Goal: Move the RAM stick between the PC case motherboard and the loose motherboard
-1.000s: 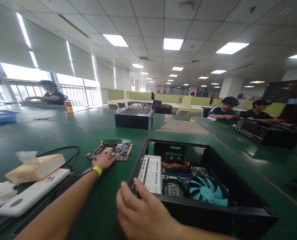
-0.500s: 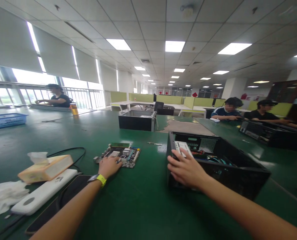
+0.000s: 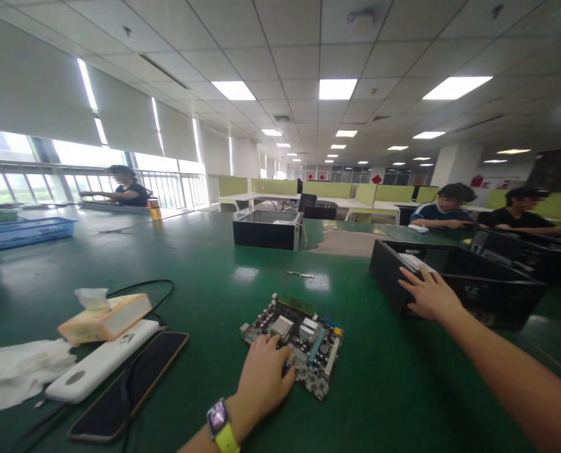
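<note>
My left hand (image 3: 265,371) rests on the near left edge of a motherboard (image 3: 304,343), its bent fingers on the board and its thumb by the near edge. The motherboard lies flat on the green table, with connectors and slots showing. To the right, my right hand (image 3: 434,294) touches the near left side of a black computer case (image 3: 478,302) with its fingers spread. The case is open at the top, and a pale labelled part (image 3: 415,261) shows at its left end, just beyond my fingertips.
Left stand a tissue box (image 3: 105,318), a white power bank (image 3: 104,358), a phone (image 3: 134,384) and crumpled tissue (image 3: 23,371). Another case (image 3: 267,231) sits beyond, with a small strip (image 3: 300,274) before it. A blue basket (image 3: 28,233) is far left. Several people sit around the table.
The motherboard has slid right and nearer with my left hand, turning somewhat. The computer case has moved right and farther away; my right hand's fingers are now straighter on its side.
</note>
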{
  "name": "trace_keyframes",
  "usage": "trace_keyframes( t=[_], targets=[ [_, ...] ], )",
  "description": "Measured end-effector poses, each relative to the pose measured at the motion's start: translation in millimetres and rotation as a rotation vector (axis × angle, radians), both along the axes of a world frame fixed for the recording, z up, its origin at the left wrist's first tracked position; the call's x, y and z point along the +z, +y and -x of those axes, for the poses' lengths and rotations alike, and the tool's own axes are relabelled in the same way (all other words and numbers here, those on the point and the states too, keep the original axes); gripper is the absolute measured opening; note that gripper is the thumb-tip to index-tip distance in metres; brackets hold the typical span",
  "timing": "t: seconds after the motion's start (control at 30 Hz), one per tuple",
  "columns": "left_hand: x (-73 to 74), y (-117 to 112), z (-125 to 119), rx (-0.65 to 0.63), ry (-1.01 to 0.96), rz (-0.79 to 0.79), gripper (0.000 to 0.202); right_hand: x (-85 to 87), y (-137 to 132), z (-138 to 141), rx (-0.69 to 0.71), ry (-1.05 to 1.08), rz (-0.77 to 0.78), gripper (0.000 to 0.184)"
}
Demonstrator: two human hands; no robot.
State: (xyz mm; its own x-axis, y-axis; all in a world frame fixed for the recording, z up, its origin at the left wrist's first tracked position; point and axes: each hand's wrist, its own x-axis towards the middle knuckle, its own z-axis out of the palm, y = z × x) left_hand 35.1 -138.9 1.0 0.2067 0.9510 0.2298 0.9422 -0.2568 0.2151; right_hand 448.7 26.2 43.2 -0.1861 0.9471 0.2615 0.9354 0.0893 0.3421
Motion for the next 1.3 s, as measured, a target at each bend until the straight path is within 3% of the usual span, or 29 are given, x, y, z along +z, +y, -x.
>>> trace_keyframes(
  t=[0.1, 0.2, 0.33, 0.43, 0.53, 0.67, 0.77, 0.9, 1.07, 1.3],
  targets=[
    [-0.2, -19, -30, -0.049, -0.03, 0.044, 0.039, -0.6, 5, -12, -0.049, -0.023, 0.023, 0.065],
    [-1.0, -33, -58, -0.086, -0.013, 0.139, 0.048, -0.5, 1, -5, -0.07, -0.007, 0.007, 0.063],
    [-4.4, -40, -97, -0.158, 0.043, 0.23, 0.056, -7.5, -18, 37, -0.078, 0.086, -0.1, 0.055],
    [-7.4, -41, -123, -0.229, 0.068, 0.23, 0.053, -20.4, -39, 79, 0.044, 0.225, -0.107, 0.047],
    [-5.6, -43, -134, -0.28, 0.09, 0.241, 0.057, -36.4, -57, 116, 0.154, 0.501, -0.038, 0.048],
    [5.1, -43, -119, -0.243, 0.003, 0.191, 0.058, -59.6, -78, 137, 0.153, 0.976, -0.033, 0.05],
    [12.0, -32, -95, -0.232, -0.111, 0.126, 0.05, -76.8, -96, 139, 0.064, 1.121, -0.052, 0.053],
    [10.9, 2, -66, -0.177, -0.24, -0.012, 0.039, -88.7, -116, 140, 0.019, 0.964, -0.009, 0.061],
    [-7.3, 42, -40, -0.01, -0.178, -0.056, 0.055, -86.3, -118, 144, -0.001, 0.782, 0.043, 0.062],
    [-23.9, 50, -32, 0.012, -0.12, -0.008, 0.064, -87.5, -109, 138, 0.103, 0.764, 0.059, 0.058]
  ],
)
